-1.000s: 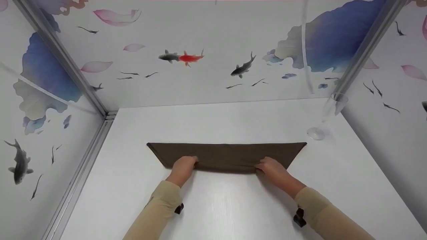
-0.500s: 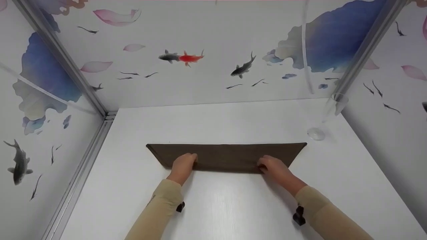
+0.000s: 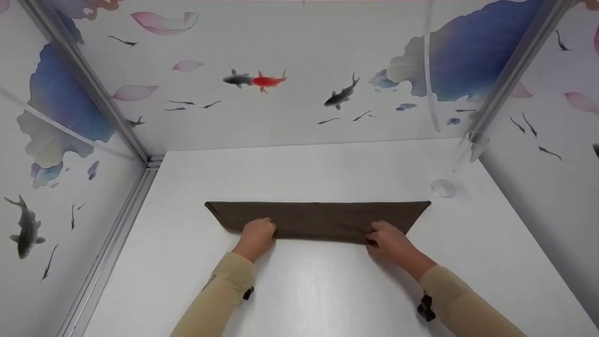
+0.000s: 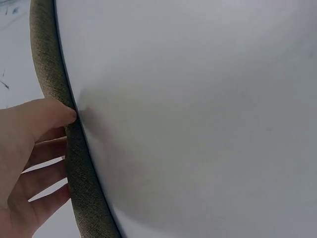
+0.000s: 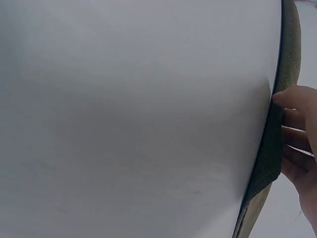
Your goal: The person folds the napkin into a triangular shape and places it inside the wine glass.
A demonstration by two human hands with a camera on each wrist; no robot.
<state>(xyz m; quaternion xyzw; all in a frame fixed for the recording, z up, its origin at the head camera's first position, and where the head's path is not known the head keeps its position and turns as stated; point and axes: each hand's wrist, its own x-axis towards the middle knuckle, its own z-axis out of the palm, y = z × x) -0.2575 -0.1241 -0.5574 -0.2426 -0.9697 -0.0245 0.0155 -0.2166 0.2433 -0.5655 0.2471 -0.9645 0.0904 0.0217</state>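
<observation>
A flat strip of brown cloth [image 3: 318, 222] lies crosswise on the white table, its long near edge toward the person. My left hand [image 3: 256, 238] pinches that near edge left of the middle. In the left wrist view, the thumb of the left hand [image 4: 29, 134] presses on the rim of the cloth [image 4: 47, 59], fingers behind it. My right hand [image 3: 390, 243] grips the same edge on the right. The right wrist view has the right hand [image 5: 302, 124] with its thumb on the rim, where the cloth [image 5: 271, 144] bends into a small flap.
A clear stemmed glass [image 3: 443, 188] stands at the back right, beyond the cloth's right corner. White walls [image 3: 299, 117] printed with fish and petals enclose the white table [image 3: 304, 290] at the back and both sides. Metal posts [image 3: 89, 79] run along the corners.
My right hand has shifted a little to the right along the near edge. The left hand rose slightly, then came back down. The cloth's far edge has stayed nearly in place.
</observation>
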